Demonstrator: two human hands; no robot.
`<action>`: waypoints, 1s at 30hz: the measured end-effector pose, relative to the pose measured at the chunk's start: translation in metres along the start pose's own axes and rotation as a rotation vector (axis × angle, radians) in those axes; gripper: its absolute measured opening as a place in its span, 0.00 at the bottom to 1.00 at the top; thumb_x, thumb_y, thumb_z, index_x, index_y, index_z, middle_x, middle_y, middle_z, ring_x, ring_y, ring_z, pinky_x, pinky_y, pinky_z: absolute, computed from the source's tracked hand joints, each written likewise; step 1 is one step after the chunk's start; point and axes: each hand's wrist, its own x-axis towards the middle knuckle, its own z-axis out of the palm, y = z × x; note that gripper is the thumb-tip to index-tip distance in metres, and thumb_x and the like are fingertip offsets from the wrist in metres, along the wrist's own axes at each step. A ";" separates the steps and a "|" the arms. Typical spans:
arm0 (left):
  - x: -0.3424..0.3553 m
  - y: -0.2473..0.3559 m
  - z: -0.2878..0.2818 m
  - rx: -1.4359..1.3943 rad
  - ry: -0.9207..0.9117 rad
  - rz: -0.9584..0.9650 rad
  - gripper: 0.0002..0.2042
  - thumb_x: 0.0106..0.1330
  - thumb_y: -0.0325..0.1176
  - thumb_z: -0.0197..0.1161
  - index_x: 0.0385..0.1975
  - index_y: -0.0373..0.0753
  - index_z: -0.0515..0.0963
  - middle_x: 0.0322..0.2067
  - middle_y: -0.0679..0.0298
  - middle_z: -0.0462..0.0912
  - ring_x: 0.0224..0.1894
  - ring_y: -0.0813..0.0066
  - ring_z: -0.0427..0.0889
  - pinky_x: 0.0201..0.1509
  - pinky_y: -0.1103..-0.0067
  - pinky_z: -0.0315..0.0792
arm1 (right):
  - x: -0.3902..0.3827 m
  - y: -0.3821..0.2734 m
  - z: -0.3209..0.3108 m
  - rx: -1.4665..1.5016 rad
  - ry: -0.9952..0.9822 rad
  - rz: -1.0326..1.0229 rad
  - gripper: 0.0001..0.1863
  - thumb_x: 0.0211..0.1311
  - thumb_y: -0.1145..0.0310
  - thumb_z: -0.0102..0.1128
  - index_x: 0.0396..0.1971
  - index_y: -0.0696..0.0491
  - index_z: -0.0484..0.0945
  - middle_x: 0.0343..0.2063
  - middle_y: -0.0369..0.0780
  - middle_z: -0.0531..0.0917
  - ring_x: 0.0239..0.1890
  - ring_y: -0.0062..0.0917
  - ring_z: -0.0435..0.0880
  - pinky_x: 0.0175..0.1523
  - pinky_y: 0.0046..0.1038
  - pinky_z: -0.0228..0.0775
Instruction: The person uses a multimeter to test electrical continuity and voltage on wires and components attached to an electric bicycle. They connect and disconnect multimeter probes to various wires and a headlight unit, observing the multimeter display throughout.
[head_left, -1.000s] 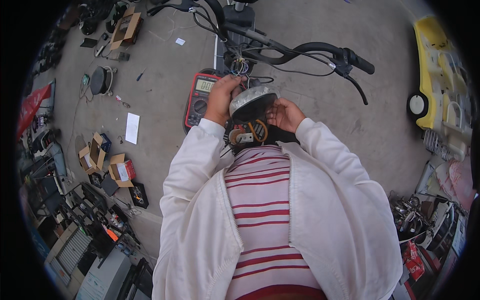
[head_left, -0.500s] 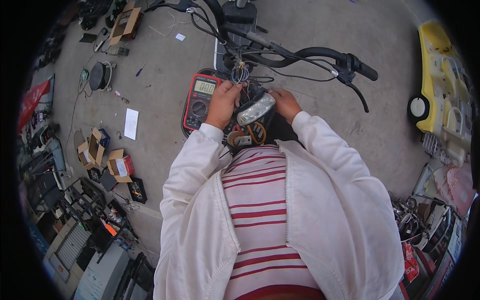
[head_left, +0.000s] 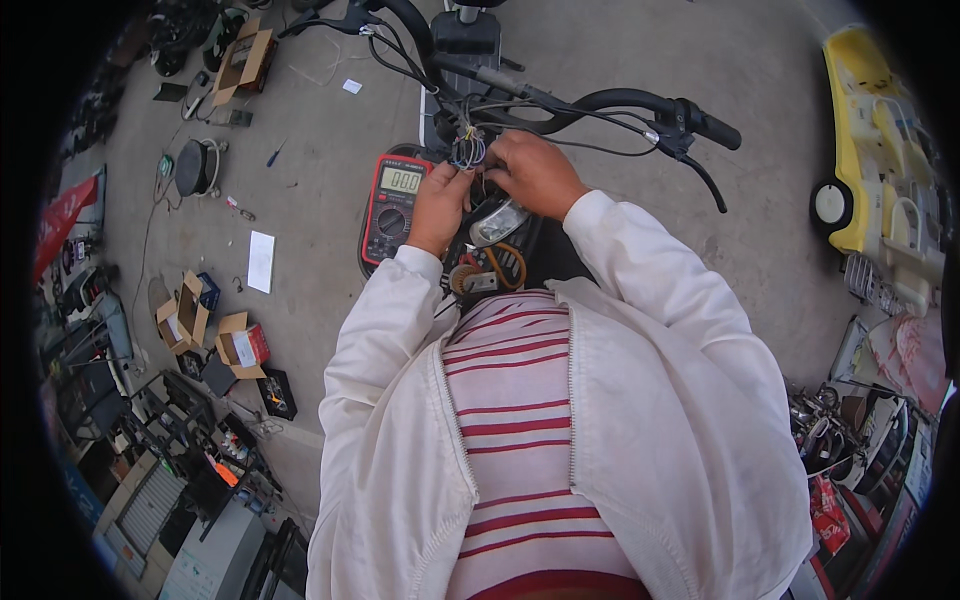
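Observation:
A bundle of thin coloured wires [head_left: 468, 150] hangs at the front of a bike's black handlebar [head_left: 605, 100]. My left hand [head_left: 438, 210] pinches the lower part of this bundle. From the right, my right hand [head_left: 537, 175] reaches over the clear headlight [head_left: 498, 222], its fingers bent closed at the bundle's edge; what lies between the fingertips is hidden. Beside my left hand lies a red and black multimeter [head_left: 391, 208] with its display lit. Below the headlight sit a coil of orange-brown cable [head_left: 509, 266] and other small parts.
Left on the concrete floor are a white sheet [head_left: 260, 262], a screwdriver [head_left: 275, 155], a round black part [head_left: 196, 168] and opened cardboard boxes [head_left: 240, 345]. A yellow vehicle body [head_left: 845, 150] stands at the right. The brake lever [head_left: 707, 185] juts out beyond my right arm.
My right hand has left the headlight's right side and moved up and left to the wires, now covering part of the headlight. The left hand stays at the bundle. The view has shifted slightly.

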 end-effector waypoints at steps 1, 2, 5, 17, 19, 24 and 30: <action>0.001 -0.001 -0.001 0.005 -0.003 0.003 0.09 0.70 0.34 0.53 0.36 0.36 0.78 0.17 0.74 0.68 0.19 0.86 0.63 0.24 0.86 0.57 | 0.001 0.001 0.000 -0.009 0.009 -0.014 0.08 0.49 0.68 0.63 0.28 0.55 0.78 0.30 0.44 0.78 0.39 0.40 0.78 0.43 0.39 0.70; 0.001 -0.003 -0.002 0.009 -0.004 0.007 0.09 0.70 0.34 0.53 0.36 0.36 0.78 0.17 0.74 0.68 0.20 0.86 0.63 0.24 0.86 0.57 | 0.002 0.002 0.001 -0.018 0.016 -0.030 0.07 0.50 0.68 0.63 0.27 0.55 0.78 0.29 0.44 0.78 0.38 0.40 0.78 0.43 0.39 0.70; 0.003 -0.011 -0.005 0.023 0.012 0.048 0.08 0.70 0.34 0.53 0.36 0.37 0.78 0.18 0.74 0.69 0.21 0.87 0.64 0.25 0.87 0.57 | 0.003 0.005 0.007 0.119 0.002 0.110 0.08 0.49 0.68 0.63 0.25 0.57 0.80 0.27 0.45 0.81 0.35 0.40 0.80 0.41 0.37 0.71; -0.001 -0.017 0.003 0.051 0.136 0.125 0.08 0.67 0.31 0.56 0.36 0.34 0.78 0.27 0.70 0.78 0.30 0.85 0.73 0.37 0.84 0.65 | 0.006 0.017 0.006 0.049 -0.054 0.192 0.09 0.55 0.66 0.58 0.24 0.56 0.81 0.26 0.46 0.82 0.32 0.41 0.81 0.38 0.38 0.72; 0.000 -0.014 0.004 0.058 0.148 0.094 0.08 0.65 0.30 0.57 0.36 0.33 0.79 0.29 0.69 0.80 0.31 0.84 0.74 0.38 0.84 0.66 | -0.002 0.017 0.014 -0.120 0.117 -0.015 0.10 0.56 0.66 0.56 0.23 0.56 0.79 0.25 0.47 0.81 0.33 0.44 0.80 0.38 0.41 0.72; 0.005 -0.021 0.004 -0.031 0.192 0.070 0.07 0.62 0.29 0.59 0.33 0.31 0.80 0.28 0.68 0.81 0.30 0.84 0.74 0.35 0.84 0.66 | -0.002 0.014 0.023 -0.019 0.113 0.131 0.11 0.55 0.64 0.57 0.25 0.58 0.79 0.25 0.50 0.81 0.33 0.46 0.80 0.39 0.43 0.70; 0.011 -0.032 0.003 0.094 0.274 0.119 0.09 0.61 0.33 0.62 0.26 0.31 0.78 0.22 0.66 0.80 0.25 0.84 0.71 0.28 0.82 0.64 | 0.001 0.016 0.028 0.139 0.067 0.314 0.12 0.54 0.63 0.59 0.27 0.58 0.82 0.25 0.50 0.82 0.33 0.45 0.81 0.40 0.39 0.71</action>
